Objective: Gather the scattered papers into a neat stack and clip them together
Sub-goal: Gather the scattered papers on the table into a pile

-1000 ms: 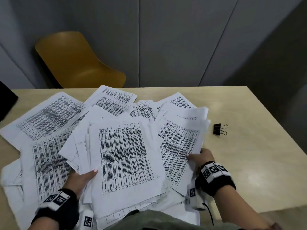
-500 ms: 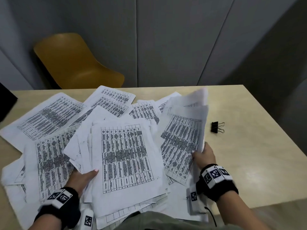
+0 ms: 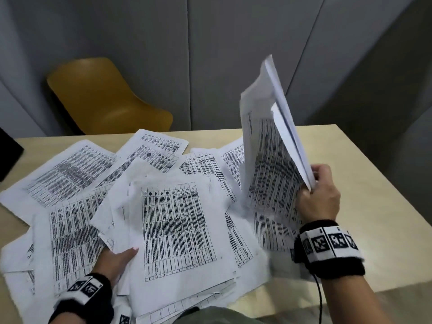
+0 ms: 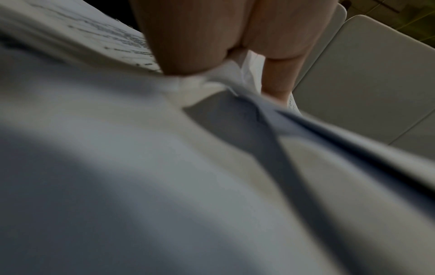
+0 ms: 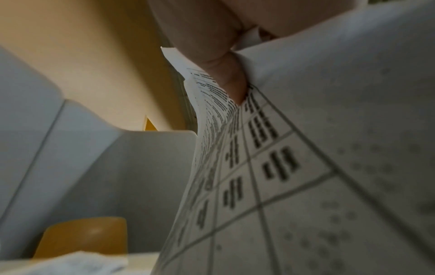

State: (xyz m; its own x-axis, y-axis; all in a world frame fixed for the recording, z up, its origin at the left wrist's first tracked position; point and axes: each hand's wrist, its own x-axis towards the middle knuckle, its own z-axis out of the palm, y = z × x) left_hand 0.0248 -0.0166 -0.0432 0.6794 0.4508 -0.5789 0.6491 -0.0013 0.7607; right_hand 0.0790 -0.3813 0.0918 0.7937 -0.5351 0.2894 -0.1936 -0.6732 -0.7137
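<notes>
White printed sheets (image 3: 70,174) lie scattered and overlapping across the tan table (image 3: 364,206). My right hand (image 3: 313,183) grips a bundle of lifted sheets (image 3: 271,164) by its near edge and holds it nearly upright above the table's right side. In the right wrist view, a finger (image 5: 212,55) pinches those sheets (image 5: 306,167). My left hand (image 3: 117,258) holds the central pile (image 3: 175,225) at its near left edge, thumb on top. The left wrist view shows fingers (image 4: 179,46) clamped on that paper (image 4: 141,167). The binder clip is hidden.
A yellow chair (image 3: 102,99) stands behind the table's far left edge, against grey wall panels. A black object (image 3: 9,157) shows at the left border. Bare tabletop lies to the right of the papers.
My right hand has raised its bundle of sheets from lying flat to nearly upright. The binder clip, seen earlier at the right, is now out of sight. The left hand stays put.
</notes>
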